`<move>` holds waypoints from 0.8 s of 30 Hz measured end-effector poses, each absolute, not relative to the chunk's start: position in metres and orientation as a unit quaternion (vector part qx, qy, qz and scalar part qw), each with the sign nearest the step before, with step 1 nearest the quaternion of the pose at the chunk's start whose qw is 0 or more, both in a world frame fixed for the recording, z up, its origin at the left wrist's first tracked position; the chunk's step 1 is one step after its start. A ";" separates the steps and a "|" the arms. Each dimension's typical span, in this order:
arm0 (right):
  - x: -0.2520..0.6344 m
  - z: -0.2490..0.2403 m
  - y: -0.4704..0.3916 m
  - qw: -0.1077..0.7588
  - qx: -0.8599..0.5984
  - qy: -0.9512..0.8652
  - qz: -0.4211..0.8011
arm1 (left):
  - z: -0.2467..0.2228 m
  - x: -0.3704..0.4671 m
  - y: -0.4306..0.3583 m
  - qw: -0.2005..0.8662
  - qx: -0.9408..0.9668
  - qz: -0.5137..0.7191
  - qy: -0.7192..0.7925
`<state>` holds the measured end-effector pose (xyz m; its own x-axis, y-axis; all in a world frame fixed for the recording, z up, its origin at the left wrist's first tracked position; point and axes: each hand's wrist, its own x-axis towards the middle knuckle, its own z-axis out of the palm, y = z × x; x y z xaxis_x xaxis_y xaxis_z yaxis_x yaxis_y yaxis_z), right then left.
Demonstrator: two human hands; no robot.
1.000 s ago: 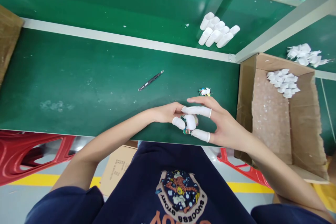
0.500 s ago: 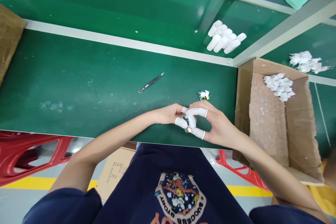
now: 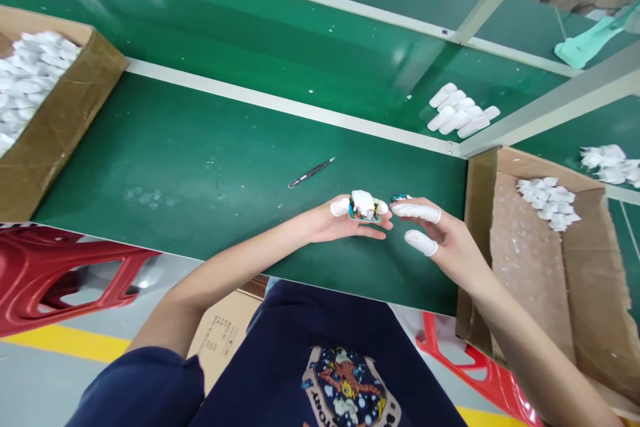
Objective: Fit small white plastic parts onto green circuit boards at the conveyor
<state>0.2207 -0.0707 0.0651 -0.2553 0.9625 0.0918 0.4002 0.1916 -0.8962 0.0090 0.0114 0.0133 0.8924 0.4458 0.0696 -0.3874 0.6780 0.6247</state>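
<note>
Between its white-capped thumb and finger, my left hand (image 3: 345,221) grips a small circuit board (image 3: 364,207) with a white covering over its parts. My right hand (image 3: 430,223), also wearing white finger cots, is apart from that board, thumb and fingers spread with nothing between them. A second circuit board (image 3: 401,198) lies on the green table just beyond my right fingers, which partly hide it. Black tweezers (image 3: 311,173) rest on the table further up and to the left of my hands.
On the right stands a cardboard box (image 3: 527,267) with a cluster of white pieces inside. Another cardboard box (image 3: 65,127) at the left holds many white pieces. White finger-shaped pieces (image 3: 463,110) lie behind the white rail (image 3: 280,101). A red stool (image 3: 70,273) is below the table edge.
My right hand has let go of the circuit board and moved off to the right. The board is now turned upward in my left hand. The view has shifted left, showing more of the left box.
</note>
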 end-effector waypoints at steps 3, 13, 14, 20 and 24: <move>0.211 0.066 -0.070 0.355 -0.533 -0.684 0.349 | 0.011 0.014 0.007 0.849 0.427 0.276 0.142; 0.188 0.071 -0.055 0.351 -0.557 -0.689 0.303 | -0.001 0.016 0.000 0.579 0.626 0.415 0.318; 0.188 0.070 -0.056 0.357 -0.548 -0.686 0.319 | 0.001 0.014 -0.001 0.540 0.655 0.427 0.314; 0.187 0.070 -0.065 0.396 -0.505 -0.701 0.312 | 0.006 0.010 -0.006 0.358 0.746 0.512 0.231; 0.185 0.069 -0.071 0.420 -0.475 -0.711 0.304 | 0.001 0.011 -0.008 0.289 0.767 0.538 0.197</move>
